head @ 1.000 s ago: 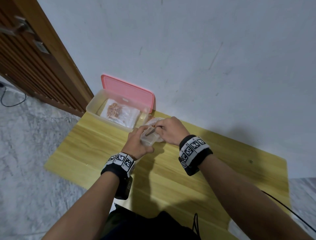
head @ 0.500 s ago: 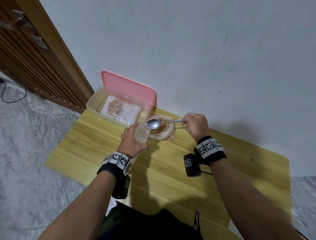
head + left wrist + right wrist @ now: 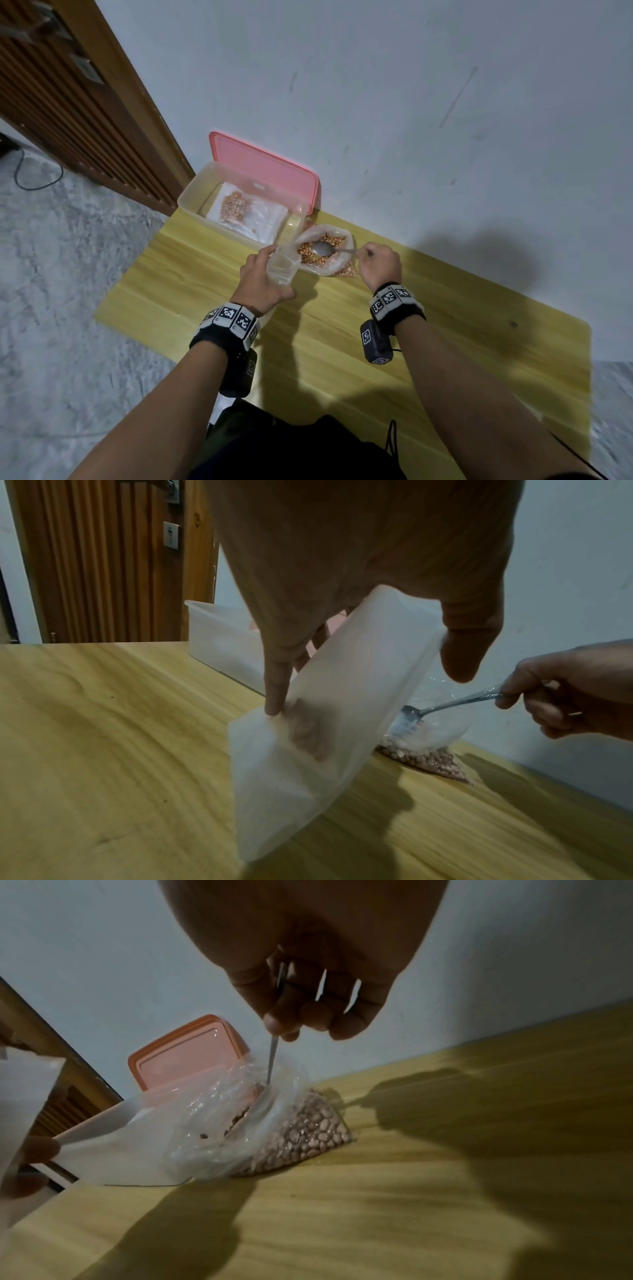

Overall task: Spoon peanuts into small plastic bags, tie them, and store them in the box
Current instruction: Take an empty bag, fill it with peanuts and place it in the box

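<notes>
My left hand [image 3: 265, 279] [image 3: 346, 647] holds a small translucent plastic bag [image 3: 282, 267] [image 3: 308, 750] by its top, mouth up, just above the wooden table [image 3: 342, 342]. A few peanuts show through its wall in the left wrist view. My right hand [image 3: 378, 267] [image 3: 301, 1010] pinches the handle of a metal spoon [image 3: 323, 249] [image 3: 445, 704] [image 3: 274, 1058], whose bowl dips into the large clear bag of peanuts [image 3: 325, 251] [image 3: 301, 1131] lying open by the wall. Behind the small bag stands the clear storage box [image 3: 205, 192] [image 3: 219, 639] with a filled peanut bag [image 3: 239, 209] inside.
The box's pink lid [image 3: 263, 171] [image 3: 185, 1050] leans on the white wall behind it. A brown slatted door [image 3: 68, 102] stands at the left. Grey floor [image 3: 68, 308] lies left of the table edge, and bare tabletop stretches to the right and toward me.
My right hand drew the spoon out of the small bag, swung right, and now lowers the spoon's bowl into the large peanut bag. My left hand keeps holding the small bag.
</notes>
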`<action>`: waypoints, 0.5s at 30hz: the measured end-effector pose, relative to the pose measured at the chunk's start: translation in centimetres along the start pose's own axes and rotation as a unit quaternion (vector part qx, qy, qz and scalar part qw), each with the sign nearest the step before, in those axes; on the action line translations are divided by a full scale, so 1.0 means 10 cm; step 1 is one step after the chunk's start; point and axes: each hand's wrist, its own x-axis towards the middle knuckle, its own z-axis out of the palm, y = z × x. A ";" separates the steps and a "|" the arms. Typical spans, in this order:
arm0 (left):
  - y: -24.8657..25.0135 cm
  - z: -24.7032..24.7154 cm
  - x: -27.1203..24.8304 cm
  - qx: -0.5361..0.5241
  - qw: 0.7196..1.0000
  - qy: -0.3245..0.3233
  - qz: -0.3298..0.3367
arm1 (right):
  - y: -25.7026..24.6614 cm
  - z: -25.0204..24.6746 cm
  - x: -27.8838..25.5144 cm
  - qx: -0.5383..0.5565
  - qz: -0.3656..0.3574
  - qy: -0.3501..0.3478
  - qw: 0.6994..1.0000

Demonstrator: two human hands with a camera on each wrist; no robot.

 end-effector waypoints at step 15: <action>0.04 -0.03 0.00 0.011 1.000 -0.008 0.006 | 0.19 0.16 -0.08 -0.021 -0.026 -0.092 0.995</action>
